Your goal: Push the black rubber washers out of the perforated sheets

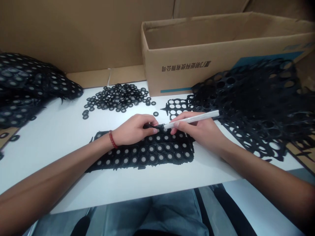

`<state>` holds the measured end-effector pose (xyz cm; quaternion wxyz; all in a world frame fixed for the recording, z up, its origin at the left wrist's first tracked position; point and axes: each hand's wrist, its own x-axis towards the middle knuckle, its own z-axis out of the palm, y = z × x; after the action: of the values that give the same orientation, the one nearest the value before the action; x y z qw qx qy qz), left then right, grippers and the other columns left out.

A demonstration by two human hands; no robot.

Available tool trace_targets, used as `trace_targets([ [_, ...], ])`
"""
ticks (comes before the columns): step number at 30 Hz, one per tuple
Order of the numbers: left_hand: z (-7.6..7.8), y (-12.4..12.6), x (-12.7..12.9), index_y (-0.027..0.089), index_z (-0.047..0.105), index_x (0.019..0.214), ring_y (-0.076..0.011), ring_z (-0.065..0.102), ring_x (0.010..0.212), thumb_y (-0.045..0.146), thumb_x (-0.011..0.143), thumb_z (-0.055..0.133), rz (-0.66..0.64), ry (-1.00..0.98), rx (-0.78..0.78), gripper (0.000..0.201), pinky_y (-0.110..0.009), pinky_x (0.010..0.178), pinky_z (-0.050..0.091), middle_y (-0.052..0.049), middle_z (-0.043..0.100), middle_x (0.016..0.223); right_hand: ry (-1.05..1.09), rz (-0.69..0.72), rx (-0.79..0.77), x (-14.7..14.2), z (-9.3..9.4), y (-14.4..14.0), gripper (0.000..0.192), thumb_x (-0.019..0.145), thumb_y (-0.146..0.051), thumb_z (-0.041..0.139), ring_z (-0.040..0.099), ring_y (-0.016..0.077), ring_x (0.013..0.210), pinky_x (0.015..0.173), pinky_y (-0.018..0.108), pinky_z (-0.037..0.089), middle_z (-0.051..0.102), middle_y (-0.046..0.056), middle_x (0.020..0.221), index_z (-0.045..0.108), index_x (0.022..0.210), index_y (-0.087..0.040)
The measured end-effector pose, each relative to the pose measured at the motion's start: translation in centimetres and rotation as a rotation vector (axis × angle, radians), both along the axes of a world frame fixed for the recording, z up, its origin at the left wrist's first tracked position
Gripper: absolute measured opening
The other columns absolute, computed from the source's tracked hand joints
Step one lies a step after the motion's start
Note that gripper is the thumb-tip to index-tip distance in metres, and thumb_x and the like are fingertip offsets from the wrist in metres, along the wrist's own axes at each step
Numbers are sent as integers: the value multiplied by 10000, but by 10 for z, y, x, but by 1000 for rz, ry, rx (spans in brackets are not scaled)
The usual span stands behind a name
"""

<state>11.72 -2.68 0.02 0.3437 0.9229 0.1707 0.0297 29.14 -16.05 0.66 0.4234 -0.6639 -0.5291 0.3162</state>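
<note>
Many unpunched black ring sheets lie heaped at the far left of the white worktop. A pile of loose rings sits behind the left hand, whose grip is pinched on the top edge of the rubber sheet lying flat at the worktop's middle. The right hand has its grip closed round a white stick, tip on the sheet. Emptied sheets lie piled at the right, before a cardboard box.
</note>
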Motion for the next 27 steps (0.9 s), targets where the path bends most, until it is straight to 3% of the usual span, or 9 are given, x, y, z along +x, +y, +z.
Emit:
trace_targets([
  [9,-3,-1,-1,163,595,804,-129,503,695,306,833,537,28,-28,-81,157,-253,684,383,13,577,740,-42,-14,9,-2,-3,0,191,785,-205,571,601,162,806,742,269,435,697,-9,799,672,623,-221],
  [14,-6,-2,-3,152,567,805,-136,518,783,260,838,536,21,-134,-154,117,-261,774,399,-11,581,821,-86,12,38,-5,-6,-2,187,801,-191,538,573,138,631,615,266,414,655,-20,636,638,644,-209],
  [18,-6,-2,-3,148,571,813,-135,511,787,256,831,545,21,-128,-204,112,-260,779,396,-13,575,822,-125,103,29,-8,-8,-1,212,802,-189,515,547,125,577,567,265,389,642,-26,619,621,619,-206],
  [20,-4,-1,-4,146,568,808,-130,502,769,266,830,545,43,-125,-251,124,-255,762,395,-6,564,801,-88,117,-3,-8,-8,1,209,793,-195,521,549,127,591,585,267,395,646,-24,625,626,613,-206],
  [23,-1,2,-5,144,558,779,-117,485,721,289,824,548,110,-142,-317,153,-242,715,390,8,538,760,58,22,3,-1,-7,1,200,793,-207,536,578,143,702,698,273,420,662,-10,672,630,616,-203],
  [27,4,5,-2,144,594,808,-114,481,666,322,802,567,151,-88,-268,179,-240,670,386,15,549,719,228,-89,50,10,-9,-5,167,809,-215,533,600,172,802,790,302,420,677,8,715,629,673,-202],
])
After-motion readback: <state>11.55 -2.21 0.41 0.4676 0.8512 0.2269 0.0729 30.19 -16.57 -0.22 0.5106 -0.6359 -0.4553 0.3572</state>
